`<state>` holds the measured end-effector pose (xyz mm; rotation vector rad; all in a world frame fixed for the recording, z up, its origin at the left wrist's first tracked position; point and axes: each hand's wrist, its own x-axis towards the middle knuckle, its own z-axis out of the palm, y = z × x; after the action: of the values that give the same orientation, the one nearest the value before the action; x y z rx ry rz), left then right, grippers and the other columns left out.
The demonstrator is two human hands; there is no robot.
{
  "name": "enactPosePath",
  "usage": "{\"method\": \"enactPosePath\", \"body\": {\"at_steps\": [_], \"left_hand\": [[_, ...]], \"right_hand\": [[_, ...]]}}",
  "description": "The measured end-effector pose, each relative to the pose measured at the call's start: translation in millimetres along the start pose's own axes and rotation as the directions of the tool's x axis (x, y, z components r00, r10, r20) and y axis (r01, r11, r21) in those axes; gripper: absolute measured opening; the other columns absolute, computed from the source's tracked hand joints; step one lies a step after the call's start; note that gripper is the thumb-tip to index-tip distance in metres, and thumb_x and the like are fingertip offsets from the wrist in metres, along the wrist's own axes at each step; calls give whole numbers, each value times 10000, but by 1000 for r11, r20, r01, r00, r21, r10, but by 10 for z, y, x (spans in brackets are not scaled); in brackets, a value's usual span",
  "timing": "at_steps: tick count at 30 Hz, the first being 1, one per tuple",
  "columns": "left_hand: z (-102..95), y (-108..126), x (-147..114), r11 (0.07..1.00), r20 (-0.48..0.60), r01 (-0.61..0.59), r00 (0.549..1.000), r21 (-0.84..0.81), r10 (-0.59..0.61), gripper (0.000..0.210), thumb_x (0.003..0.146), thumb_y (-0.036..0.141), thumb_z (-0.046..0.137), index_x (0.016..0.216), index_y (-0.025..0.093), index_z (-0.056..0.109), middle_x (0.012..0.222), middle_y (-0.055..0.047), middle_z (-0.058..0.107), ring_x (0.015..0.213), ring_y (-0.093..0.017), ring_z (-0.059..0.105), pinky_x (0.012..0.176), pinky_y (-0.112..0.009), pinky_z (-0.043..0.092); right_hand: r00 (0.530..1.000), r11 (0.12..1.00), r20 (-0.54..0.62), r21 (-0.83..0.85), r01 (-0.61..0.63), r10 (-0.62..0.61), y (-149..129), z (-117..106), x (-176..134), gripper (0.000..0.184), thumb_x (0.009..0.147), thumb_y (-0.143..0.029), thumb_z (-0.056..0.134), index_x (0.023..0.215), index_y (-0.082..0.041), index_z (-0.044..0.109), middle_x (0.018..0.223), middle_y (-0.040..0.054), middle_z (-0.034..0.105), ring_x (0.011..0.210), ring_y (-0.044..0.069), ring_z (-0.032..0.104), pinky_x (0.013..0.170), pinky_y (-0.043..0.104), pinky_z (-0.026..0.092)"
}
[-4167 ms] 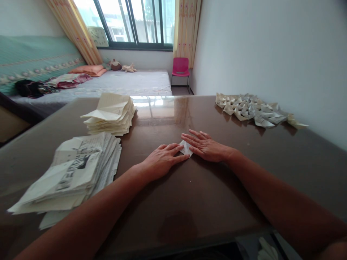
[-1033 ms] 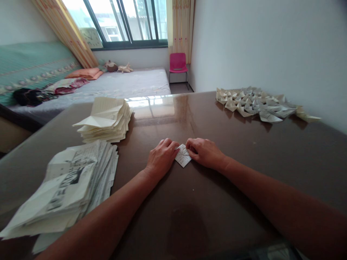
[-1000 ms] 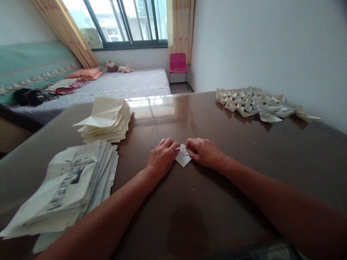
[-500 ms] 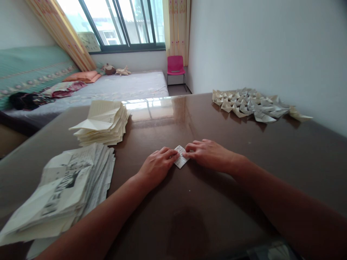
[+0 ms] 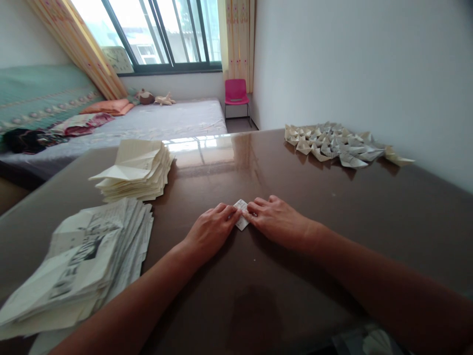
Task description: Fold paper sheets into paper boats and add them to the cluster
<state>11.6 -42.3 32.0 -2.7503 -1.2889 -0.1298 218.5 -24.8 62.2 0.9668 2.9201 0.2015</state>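
A small folded paper diamond [image 5: 241, 224] with print on it lies on the brown table, one corner pointing toward me. My left hand [image 5: 214, 224] grips its left side, the fingers bent and pressed together. On the opposite side my right hand [image 5: 275, 217] pinches the paper, its thumb and forefinger near the middle. The fingertips of both hands nearly meet there and cover part of the diamond. I cannot see how the folds lie beneath them.
Left on the table [image 5: 207, 286] are a stack of printed sheets [image 5: 84, 256] and a stack of cream paper [image 5: 135, 167]. Many folded paper boats [image 5: 332, 143] stand at the back right by the wall. Beyond are a bed [image 5: 177, 116] and a pink chair [image 5: 236, 92].
My right hand's fingers have moved inward over the paper, closer to the left fingertips. The whole view has shifted slightly.
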Motion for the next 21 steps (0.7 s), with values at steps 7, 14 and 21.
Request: {"method": "enactPosePath", "body": {"at_steps": [7, 14, 21], "left_hand": [[-53, 27, -6, 995, 39, 31, 999, 96, -35, 300, 912, 191, 483, 1198, 200, 574, 1040, -71, 618, 965, -205, 551, 802, -327, 495], [-91, 54, -8, 988, 27, 61, 997, 141, -65, 253, 893, 175, 498, 1106, 191, 632, 937, -75, 606, 908, -223, 543, 730, -335, 485], [34, -53, -41, 999, -142, 42, 989, -24, -45, 271, 909, 164, 422, 1049, 196, 652, 966, -75, 616, 870, -192, 522, 764, -314, 494]], "right_hand": [[995, 998, 73, 4, -65, 65, 25, -96, -65, 168, 886, -188, 528, 977, -185, 669, 1007, 103, 646, 981, 225, 549, 724, 314, 388], [988, 992, 88, 10, -124, 123, 44, -125, -39, 154, 862, -201, 531, 855, -193, 684, 977, 91, 668, 958, 231, 575, 692, 299, 402], [950, 932, 71, 186, -311, 303, 226, 12, 60, 300, 934, -437, 421, 936, -218, 626, 945, 65, 688, 816, 184, 632, 619, 255, 384]]}}
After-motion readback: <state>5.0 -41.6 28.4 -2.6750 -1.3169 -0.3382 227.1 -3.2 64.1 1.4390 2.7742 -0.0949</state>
